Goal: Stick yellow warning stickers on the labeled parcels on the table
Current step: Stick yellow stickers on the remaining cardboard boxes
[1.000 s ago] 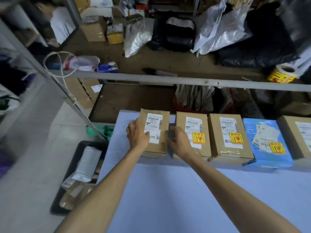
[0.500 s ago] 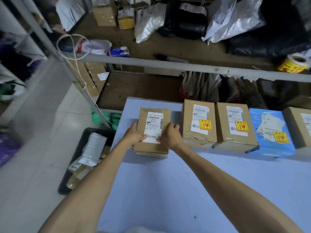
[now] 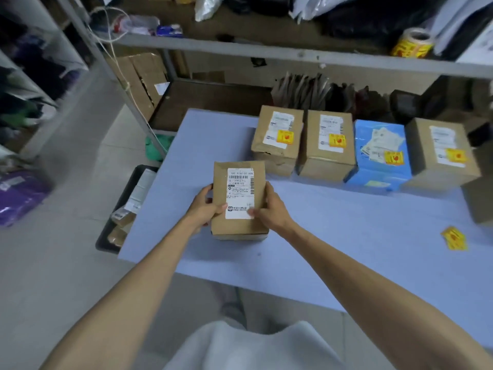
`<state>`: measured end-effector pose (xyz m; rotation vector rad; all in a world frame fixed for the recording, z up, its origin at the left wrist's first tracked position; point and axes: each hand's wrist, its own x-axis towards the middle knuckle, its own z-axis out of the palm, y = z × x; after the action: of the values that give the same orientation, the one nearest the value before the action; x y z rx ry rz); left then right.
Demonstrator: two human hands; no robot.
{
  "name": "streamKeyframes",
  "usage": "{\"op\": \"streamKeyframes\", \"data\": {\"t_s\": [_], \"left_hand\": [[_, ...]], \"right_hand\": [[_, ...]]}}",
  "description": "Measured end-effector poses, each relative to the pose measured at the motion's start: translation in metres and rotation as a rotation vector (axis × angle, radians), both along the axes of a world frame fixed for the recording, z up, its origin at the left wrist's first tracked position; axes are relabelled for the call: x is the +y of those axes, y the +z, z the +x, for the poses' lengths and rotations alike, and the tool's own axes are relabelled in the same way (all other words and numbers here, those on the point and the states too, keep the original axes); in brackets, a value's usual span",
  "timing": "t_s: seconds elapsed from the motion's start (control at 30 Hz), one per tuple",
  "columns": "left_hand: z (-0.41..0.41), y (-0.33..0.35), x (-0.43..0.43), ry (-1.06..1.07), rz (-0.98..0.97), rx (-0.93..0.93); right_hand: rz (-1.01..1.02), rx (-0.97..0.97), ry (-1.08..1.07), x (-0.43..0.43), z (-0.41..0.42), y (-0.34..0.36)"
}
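A brown cardboard parcel (image 3: 237,225) with a white shipping label and no yellow sticker stands near the left of the blue table (image 3: 333,236). My left hand (image 3: 206,206) grips its left side and my right hand (image 3: 268,209) grips its right side, thumb on the label's lower corner. Behind it stands a row of parcels, each with a yellow warning sticker: a brown one (image 3: 277,140), a second brown one (image 3: 329,145), a blue one (image 3: 381,153) and a brown one (image 3: 440,153) at the right. Loose yellow stickers (image 3: 454,239) lie on the table at the right.
A roll of yellow stickers (image 3: 412,44) sits on the grey shelf (image 3: 266,53) behind the table. A black crate (image 3: 125,209) with more parcels stands on the floor left of the table. A brown box edge (image 3: 480,204) shows at the far right.
Both hands have pulled the unstickered parcel out of the row and toward me across the table. The view has tilted down, so the stickers at the right have come into sight.
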<state>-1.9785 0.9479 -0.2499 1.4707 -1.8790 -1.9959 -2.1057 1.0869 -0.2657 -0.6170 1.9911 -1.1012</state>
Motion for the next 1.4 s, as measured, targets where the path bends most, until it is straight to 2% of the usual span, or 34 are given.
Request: {"op": "streamKeyframes", "data": {"t_s": [0.2, 0.33, 0.73, 1.03, 1.27, 1.4], "left_hand": [[-0.054, -0.011, 0.119, -0.125, -0.026, 0.130], [-0.100, -0.018, 0.168, -0.237, -0.035, 0.146], [-0.205, -0.032, 0.242, -0.363, 0.024, 0.158], [-0.238, -0.042, 0.265, -0.283, 0.003, 0.028], [-0.239, -0.044, 0.286, -0.201, 0.005, 0.023], [-0.239, -0.046, 0.287, -0.231, -0.012, -0.001]], "right_hand": [[0.029, 0.029, -0.187, 0.128, -0.038, 0.002], [0.043, 0.004, -0.310, 0.186, -0.072, 0.005], [0.138, 0.001, -0.472, 0.273, -0.152, 0.011], [0.049, -0.034, -0.398, 0.301, -0.185, -0.009], [-0.031, -0.008, -0.303, 0.319, -0.202, -0.022], [-0.082, -0.007, -0.263, 0.323, -0.206, -0.022]]}}
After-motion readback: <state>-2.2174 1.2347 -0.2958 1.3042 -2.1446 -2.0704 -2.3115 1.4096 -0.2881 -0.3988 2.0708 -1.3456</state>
